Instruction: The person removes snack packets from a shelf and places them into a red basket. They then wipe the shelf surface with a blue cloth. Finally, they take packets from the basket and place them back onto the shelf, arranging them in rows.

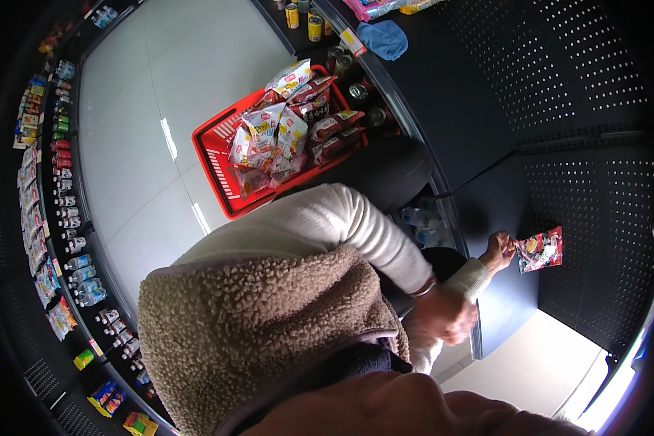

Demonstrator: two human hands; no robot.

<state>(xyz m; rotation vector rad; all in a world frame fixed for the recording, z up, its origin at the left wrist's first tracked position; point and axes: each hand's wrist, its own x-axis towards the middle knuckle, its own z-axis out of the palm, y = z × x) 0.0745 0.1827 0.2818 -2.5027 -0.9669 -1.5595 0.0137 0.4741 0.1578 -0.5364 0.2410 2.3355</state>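
My right hand reaches over the black shelf and pinches the edge of a red and black snack bag. The bag is upright by the perforated back panel. My left hand is blurred and crosses in front of my right forearm; its fingers are not clear, and I cannot tell whether it touches the sleeve. Beside my leg, a red plastic shopping basket on the floor holds several white snack bags and dark red snack bags.
A blue cloth lies farther along the shelf. Yellow cans and dark cans stand on the lower level, with clear bottles near my knees. Across the tiled floor, another shelf bears bottles and snack packs.
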